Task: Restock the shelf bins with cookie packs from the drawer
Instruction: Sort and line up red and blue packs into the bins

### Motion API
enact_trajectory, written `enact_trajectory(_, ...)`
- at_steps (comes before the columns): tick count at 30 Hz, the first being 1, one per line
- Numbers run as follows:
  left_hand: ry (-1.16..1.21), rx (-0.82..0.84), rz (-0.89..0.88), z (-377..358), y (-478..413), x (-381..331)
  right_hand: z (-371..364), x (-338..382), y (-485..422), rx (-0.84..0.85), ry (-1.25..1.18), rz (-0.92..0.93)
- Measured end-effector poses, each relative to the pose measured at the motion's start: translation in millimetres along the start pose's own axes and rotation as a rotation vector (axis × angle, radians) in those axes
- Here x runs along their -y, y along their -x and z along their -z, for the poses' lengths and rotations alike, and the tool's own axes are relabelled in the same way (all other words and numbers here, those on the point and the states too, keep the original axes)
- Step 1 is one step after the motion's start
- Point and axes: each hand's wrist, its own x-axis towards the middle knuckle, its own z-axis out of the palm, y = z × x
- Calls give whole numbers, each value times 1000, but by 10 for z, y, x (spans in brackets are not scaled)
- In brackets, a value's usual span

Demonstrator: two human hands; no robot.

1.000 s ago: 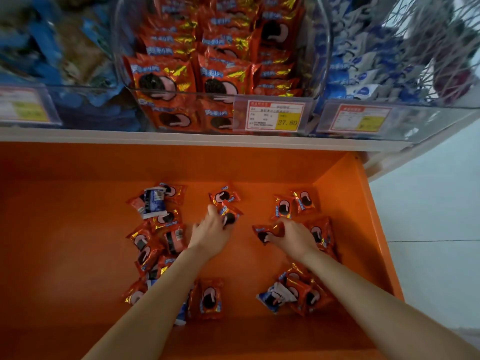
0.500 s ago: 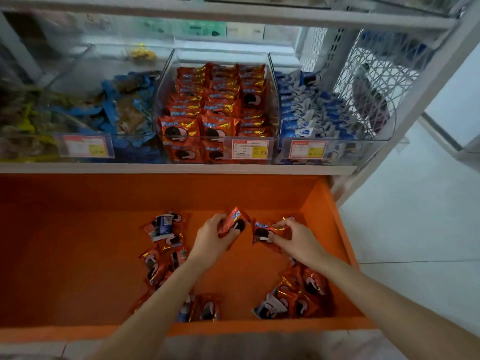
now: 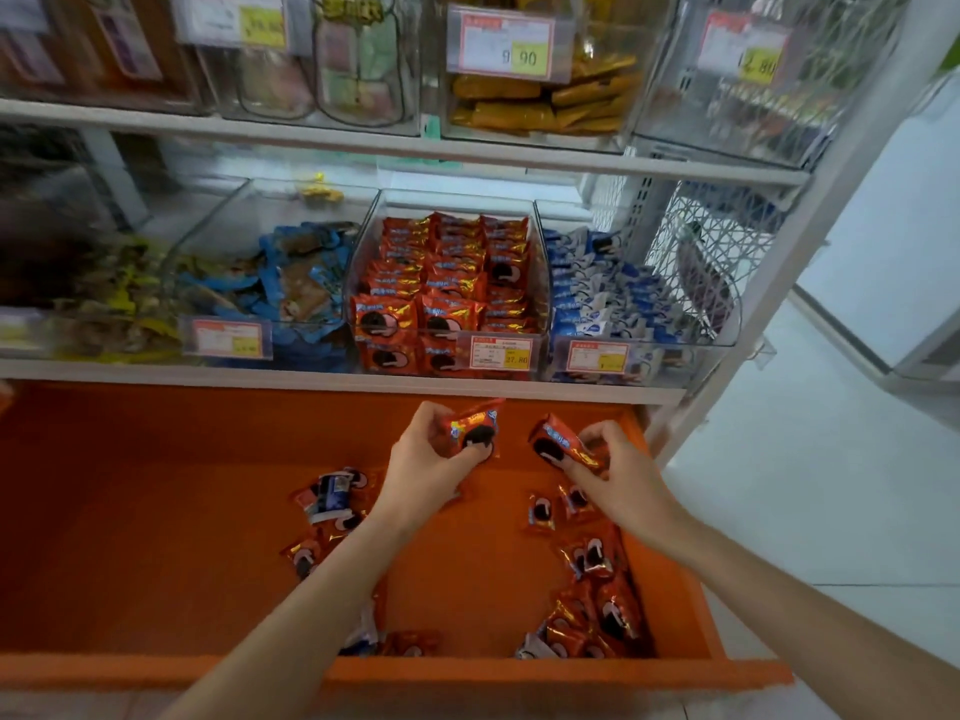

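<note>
My left hand point(image 3: 423, 467) grips a red cookie pack point(image 3: 474, 428), lifted above the open orange drawer point(image 3: 156, 537). To its right, my right hand point(image 3: 618, 470) pinches a second red cookie pack point(image 3: 558, 443) at about the same height. Both packs hang just below the shelf edge, under the clear bin point(image 3: 449, 350) stacked with matching red packs. Several loose red packs point(image 3: 592, 556) lie on the drawer floor to the right and several more point(image 3: 332, 498) to the left, partly hidden by my forearms.
A bin of blue-white packs point(image 3: 608, 298) stands right of the red bin, a bin of blue-brown snacks point(image 3: 291, 283) to its left. The upper shelf point(image 3: 363, 142) holds more clear bins with price tags. A white floor point(image 3: 831, 485) lies to the right.
Both hands have risen from the drawer floor with one red pack each, toward the shelf edge. The view has tilted up, showing the upper shelf.
</note>
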Motion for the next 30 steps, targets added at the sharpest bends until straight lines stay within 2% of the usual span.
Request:
enact_trajectory(7,-63,-52,-128,189,-73,-233,128,267,-207,-16,47,81)
enact_trajectory(12,-109,-121,-188,329,-255,-324,217,390,-547,-94,170,195)
enact_trajectory(18,-130,-158,-212,414,-486,-376,252,577,-1093,-203,308,246)
enact_trajectory(26,-116,-185,-228,519,-785,-373,209,854,-1818,-294,581,213)
enact_trajectory(30,-92,-197,-248,592,-897,-340,193,820,-2107,-280,726,220)
